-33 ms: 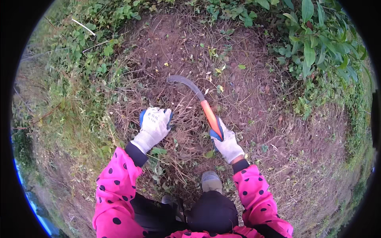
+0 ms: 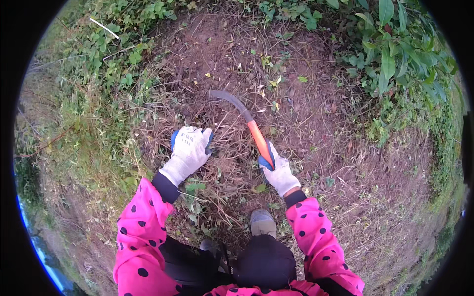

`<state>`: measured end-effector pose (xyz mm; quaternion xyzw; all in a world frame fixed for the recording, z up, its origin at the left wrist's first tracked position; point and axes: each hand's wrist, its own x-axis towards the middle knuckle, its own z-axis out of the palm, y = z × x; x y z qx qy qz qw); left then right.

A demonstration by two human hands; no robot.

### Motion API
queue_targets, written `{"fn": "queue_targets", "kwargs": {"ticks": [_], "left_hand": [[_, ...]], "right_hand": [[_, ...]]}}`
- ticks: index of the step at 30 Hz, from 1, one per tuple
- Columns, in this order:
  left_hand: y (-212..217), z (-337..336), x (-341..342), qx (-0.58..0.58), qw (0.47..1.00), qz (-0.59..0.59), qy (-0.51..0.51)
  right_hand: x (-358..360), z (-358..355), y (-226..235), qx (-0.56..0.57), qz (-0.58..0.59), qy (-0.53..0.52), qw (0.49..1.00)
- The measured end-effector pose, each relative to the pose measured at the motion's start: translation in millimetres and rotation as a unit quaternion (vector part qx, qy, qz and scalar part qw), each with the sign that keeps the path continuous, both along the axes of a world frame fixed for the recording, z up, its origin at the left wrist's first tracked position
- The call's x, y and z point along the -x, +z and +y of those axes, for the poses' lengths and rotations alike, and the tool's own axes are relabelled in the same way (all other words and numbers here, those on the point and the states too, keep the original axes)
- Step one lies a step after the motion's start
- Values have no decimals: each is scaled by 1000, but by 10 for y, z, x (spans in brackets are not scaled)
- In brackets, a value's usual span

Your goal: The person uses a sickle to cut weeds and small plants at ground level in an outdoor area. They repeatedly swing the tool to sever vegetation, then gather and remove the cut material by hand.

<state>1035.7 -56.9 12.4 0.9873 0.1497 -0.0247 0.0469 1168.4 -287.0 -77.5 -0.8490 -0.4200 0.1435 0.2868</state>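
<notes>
A sickle [image 2: 258, 140] with an orange handle and a curved dark blade is held in my right hand [image 2: 280, 173], whose gloved fingers are wrapped round the lower handle. Its blade points up and left, low over the dirt; whether the tip touches soil I cannot tell. To the left, my left hand [image 2: 190, 148], in a white glove with blue on the fingers, is closed and turned knuckles up over dry grass [image 2: 229, 143]. The curled fingertips are hidden beneath it, so anything inside them does not show. The blade tip lies beyond this hand, apart from it.
Bare brown soil [image 2: 207, 44] stretches ahead, strewn with cut stems. Green creepers [image 2: 118, 49] border it on the left, and a leafy bush [image 2: 390, 59] leans in at the far right. A white stick [image 2: 104, 28] lies in the creepers. My shoe [image 2: 262, 223] stands close behind the hands.
Both hands have shifted slightly left and farther away. The sickle has moved with my right hand, and its blade now looks flatter and turned more edge-on.
</notes>
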Motion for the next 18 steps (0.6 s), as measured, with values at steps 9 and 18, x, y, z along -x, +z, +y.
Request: {"fn": "queue_targets", "kwargs": {"ticks": [9,18], "left_hand": [[-174,-17,1083,-22,954,291,-66],[395,-909,-342,61,996,-62,16]], "right_hand": [[942,-1569,343,45,324,-104,939],[730,-1260,311,-163,507,-244,811]]}}
